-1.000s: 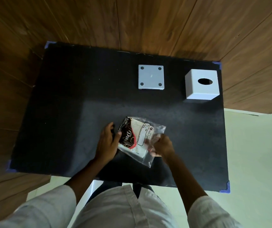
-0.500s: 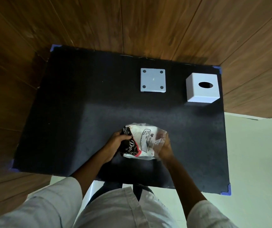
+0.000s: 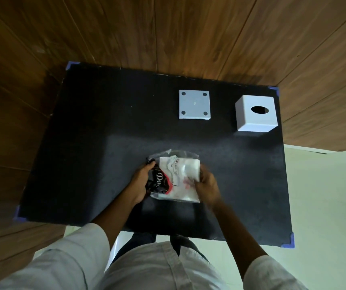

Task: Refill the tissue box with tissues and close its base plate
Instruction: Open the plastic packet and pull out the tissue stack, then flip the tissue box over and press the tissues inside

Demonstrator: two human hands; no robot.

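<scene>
A clear plastic tissue pack (image 3: 174, 178) with a black and red label lies near the table's front middle. My left hand (image 3: 141, 181) grips its left end. My right hand (image 3: 206, 185) holds its right side, where white tissues show at the pack's open end. The white cube tissue box (image 3: 255, 116) stands at the back right, its oval slot facing up. Its square grey base plate (image 3: 194, 105), with a dark dot in each corner, lies flat to the left of the box, apart from it.
The black table top (image 3: 96, 147) has blue tape at its corners. Wooden wall panels (image 3: 168, 28) rise behind and to the left. Pale floor (image 3: 325, 195) lies to the right. My lap in light clothing fills the bottom of the view.
The pack has been turned square to me and lifted a little. My left hand shifted to its left end, and my right hand closed on its right side, with white tissue showing there.
</scene>
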